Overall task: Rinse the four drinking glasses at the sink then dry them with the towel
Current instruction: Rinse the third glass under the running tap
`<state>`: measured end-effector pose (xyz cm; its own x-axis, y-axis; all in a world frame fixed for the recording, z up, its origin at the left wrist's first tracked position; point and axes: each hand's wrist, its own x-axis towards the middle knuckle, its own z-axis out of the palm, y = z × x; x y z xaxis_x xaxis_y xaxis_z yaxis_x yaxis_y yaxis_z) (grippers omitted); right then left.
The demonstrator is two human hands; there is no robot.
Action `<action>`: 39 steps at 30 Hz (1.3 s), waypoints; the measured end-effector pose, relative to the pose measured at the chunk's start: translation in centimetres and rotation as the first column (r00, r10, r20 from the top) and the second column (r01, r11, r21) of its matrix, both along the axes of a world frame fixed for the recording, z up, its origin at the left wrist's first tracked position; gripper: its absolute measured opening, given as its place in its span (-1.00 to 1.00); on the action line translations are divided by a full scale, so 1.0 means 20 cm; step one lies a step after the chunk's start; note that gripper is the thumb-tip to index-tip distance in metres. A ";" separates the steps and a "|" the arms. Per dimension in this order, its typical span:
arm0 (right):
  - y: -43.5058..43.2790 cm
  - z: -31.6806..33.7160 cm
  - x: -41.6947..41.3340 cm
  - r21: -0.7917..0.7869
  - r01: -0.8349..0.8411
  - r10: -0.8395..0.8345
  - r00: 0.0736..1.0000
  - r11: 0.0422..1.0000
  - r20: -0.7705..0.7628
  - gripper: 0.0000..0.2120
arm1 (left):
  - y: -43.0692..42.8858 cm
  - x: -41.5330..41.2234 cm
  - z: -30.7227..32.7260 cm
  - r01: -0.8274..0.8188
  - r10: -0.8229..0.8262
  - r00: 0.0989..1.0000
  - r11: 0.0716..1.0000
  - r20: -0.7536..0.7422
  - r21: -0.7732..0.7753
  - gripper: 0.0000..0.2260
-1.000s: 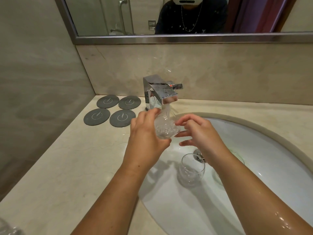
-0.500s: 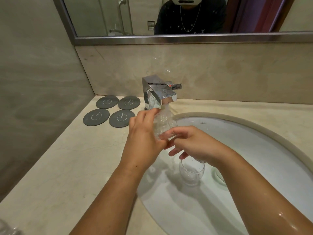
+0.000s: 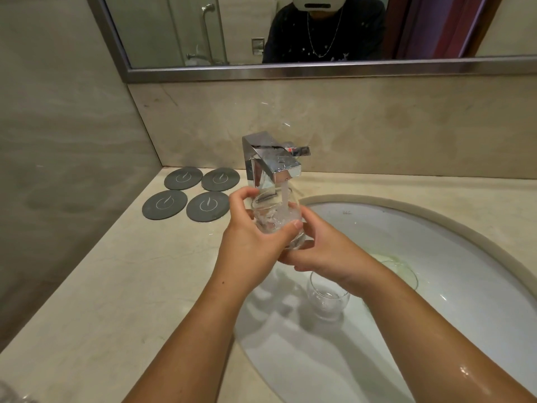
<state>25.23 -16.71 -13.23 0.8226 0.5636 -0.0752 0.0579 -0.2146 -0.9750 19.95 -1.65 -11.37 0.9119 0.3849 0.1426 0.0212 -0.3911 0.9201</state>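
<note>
Up from beside it, the right grip (image 3: pixel 325 251) has closed round the base of the glass (image 3: pixel 273 216) that the left grip (image 3: pixel 250 239) clasps under the running tap (image 3: pixel 273 164) above the sink (image 3: pixel 436 251), so this rinse looks underway, a second glass (image 3: pixel 328 298) waiting below.

bare forearms (image 3: pixel 186 330), right one wet, dark top (image 3: pixel 284 39), thin chain necklace (image 3: pixel 319 53)

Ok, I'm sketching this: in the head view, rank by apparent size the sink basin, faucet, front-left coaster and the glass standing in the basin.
1. sink basin
2. faucet
3. front-left coaster and standing glass: look alike; glass is nearer, so unranked.
</note>
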 end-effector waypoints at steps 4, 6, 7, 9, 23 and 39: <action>0.04 -0.04 0.01 0.039 0.112 -0.113 0.993 0.993 0.034 -0.41 | 0.00 0.02 -0.03 0.040 -0.028 0.996 0.989 -0.082 0.142 -0.48; 0.03 -0.07 0.03 0.030 0.132 -0.133 0.990 0.991 0.044 -0.31 | 0.02 0.02 -0.04 0.044 -0.023 0.998 0.937 -0.066 0.345 -0.55; 0.03 -0.08 0.04 0.018 0.137 -0.138 0.988 0.990 0.067 -0.28 | 0.03 0.03 -0.05 0.046 -0.040 0.999 0.903 -0.021 0.427 -0.60; 0.01 -0.09 0.05 -0.033 0.123 -0.118 0.985 0.992 0.129 -0.26 | 0.05 0.03 -0.05 0.081 -0.115 0.993 0.854 0.035 0.513 -0.72; -0.01 -0.11 0.06 -0.053 0.143 -0.118 0.937 0.988 0.328 -0.24 | 0.00 0.04 -0.06 0.298 -0.282 0.954 0.920 -0.100 0.254 -0.91; -0.01 -0.11 0.07 -0.087 0.261 -0.236 0.945 0.961 0.226 -0.28 | 0.05 0.04 -0.05 0.112 -0.119 0.993 0.975 0.025 0.192 -0.92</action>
<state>26.57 -16.85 -15.51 0.9393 0.3373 0.0633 0.1902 -0.3579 -0.9142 20.72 -0.72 -12.38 0.9413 0.2405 0.2368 -0.0663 -0.5563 0.8284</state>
